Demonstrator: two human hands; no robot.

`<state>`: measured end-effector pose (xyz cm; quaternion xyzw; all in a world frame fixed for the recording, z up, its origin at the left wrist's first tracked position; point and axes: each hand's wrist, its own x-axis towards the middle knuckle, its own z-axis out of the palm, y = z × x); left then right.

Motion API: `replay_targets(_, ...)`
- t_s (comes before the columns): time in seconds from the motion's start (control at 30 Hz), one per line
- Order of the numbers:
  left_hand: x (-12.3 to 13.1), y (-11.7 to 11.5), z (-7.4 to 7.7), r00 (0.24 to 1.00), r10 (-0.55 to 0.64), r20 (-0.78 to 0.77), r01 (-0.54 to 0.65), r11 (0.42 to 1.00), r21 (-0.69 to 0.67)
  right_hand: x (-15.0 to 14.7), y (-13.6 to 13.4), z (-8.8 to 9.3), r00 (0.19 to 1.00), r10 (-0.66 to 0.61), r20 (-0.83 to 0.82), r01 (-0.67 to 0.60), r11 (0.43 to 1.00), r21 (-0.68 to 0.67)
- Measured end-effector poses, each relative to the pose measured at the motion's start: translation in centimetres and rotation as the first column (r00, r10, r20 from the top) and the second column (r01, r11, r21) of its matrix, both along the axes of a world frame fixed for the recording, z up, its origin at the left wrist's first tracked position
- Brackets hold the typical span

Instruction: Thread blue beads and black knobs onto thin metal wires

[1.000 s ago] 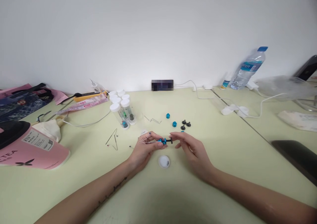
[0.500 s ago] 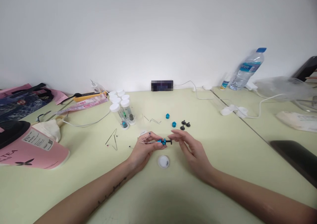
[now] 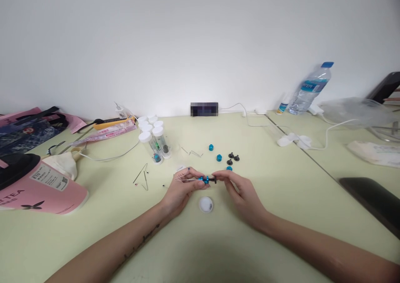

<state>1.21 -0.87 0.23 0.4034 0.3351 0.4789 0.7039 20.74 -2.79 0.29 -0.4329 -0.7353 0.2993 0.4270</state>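
Note:
My left hand (image 3: 179, 191) is closed, pinching a small metallic blue part (image 3: 204, 179) between thumb and fingers. Thin metal wires (image 3: 189, 179) run back from that part across the fingers. A black knob-headed piece (image 3: 214, 179) sticks out of its right end. With bent fingers, my right hand (image 3: 240, 191) closes at the head of this black piece; the exact finger contact is partly hidden. Beyond the hands lie loose blue parts (image 3: 219, 158) and black flanged pieces (image 3: 231, 155). Just below them sits a round white cap (image 3: 206, 204).
Clear tubes with white lids (image 3: 158, 137) stand back left, near bent wires (image 3: 144, 179). A pink cup (image 3: 59, 187) is at left. A phone (image 3: 204, 109) leans on the wall; a water bottle (image 3: 312, 89) and a dark device (image 3: 368, 199) are at right.
My right hand has moved slightly left and its fingers have closed in on the black piece. A blue part beyond the right hand now shows. My left hand stays about where it was.

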Motion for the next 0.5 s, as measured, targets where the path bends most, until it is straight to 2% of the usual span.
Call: replay_targets(0.5, -0.05, -0.11, -0.08, 0.999, 0.006, 0.035, -0.006, 1.0, -0.003, -0.18, -0.17, 0.41, 1.0, -0.005, -0.009, 0.005, 0.998, -0.061)
